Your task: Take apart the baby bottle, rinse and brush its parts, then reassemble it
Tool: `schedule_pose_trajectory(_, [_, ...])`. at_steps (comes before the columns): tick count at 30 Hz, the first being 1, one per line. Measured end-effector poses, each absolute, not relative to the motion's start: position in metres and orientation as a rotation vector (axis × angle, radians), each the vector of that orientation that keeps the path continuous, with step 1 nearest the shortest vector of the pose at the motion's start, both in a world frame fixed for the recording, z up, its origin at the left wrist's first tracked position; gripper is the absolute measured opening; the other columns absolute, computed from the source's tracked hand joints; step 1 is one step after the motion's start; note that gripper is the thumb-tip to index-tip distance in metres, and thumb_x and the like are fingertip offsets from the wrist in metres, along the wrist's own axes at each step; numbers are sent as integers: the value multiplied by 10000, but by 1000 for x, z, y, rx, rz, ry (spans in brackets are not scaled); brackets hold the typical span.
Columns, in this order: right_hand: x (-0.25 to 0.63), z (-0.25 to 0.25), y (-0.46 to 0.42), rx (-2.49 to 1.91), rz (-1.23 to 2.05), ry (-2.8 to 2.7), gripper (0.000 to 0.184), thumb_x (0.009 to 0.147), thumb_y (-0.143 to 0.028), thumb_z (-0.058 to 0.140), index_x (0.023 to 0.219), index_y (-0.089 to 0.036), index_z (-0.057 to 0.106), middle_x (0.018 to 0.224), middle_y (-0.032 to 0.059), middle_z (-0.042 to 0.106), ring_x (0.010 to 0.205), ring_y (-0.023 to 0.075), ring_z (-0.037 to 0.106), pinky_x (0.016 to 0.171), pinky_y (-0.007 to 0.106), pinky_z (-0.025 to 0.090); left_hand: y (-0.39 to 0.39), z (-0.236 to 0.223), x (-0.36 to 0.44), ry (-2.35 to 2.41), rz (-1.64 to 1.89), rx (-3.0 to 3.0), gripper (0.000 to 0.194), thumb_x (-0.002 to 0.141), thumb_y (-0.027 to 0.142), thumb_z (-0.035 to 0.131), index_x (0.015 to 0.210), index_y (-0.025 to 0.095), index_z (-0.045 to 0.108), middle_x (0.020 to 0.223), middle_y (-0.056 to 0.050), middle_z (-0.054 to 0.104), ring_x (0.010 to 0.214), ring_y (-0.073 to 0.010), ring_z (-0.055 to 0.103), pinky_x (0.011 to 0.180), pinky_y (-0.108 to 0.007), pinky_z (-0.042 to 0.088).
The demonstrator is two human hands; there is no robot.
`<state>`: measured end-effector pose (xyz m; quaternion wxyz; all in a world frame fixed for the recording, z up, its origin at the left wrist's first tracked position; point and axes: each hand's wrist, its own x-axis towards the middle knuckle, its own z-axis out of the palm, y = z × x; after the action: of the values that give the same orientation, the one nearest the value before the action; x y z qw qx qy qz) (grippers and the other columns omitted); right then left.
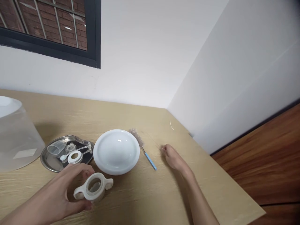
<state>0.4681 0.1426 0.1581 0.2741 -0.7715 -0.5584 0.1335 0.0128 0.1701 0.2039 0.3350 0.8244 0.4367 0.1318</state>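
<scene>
My left hand (63, 190) curls around a whitish two-handled cup (93, 189), thumb at its near side and fingers at its far side. The cup has no lid, and its round opening faces up. Over the table at the right, my right hand (173, 157) is closed in a pinch. A very thin, pale, wire-like strand (152, 138) runs up and left from its fingertips; blur hides what it is. Between the hands lies a bottle brush (150, 161) with a blue handle, its bristles partly behind a white bowl (116, 151).
A steel kidney tray (52, 165) holds a clear cup (57, 147), a white ring (75, 157), a small spoon (64, 157) and other clear parts. A large translucent container (20, 140) stands at the left. One thin white strip (172, 125) lies near the wall.
</scene>
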Motion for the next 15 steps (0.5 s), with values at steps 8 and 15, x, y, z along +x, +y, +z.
schedule_pose_trajectory(8, [456,202,136,-1832,522,-1389,364,952,-554,457,824,-215,488,713,1,511,674,159,474,656,292,400,172,195,10,1135,322,2183,438,671,393,802,1092,321,706,1184,-29,706,1094,-307,644,906,-366,572])
schedule_pose_trajectory(15, [417,223,123,-1639,899,-1506,402,897,-594,619,847,-198,575,732,-11,551,665,136,518,672,273,427,170,206,12,1143,340,2184,405,683,398,807,1063,296,709,1166,-44,709,1077,-306,650,907,-362,570])
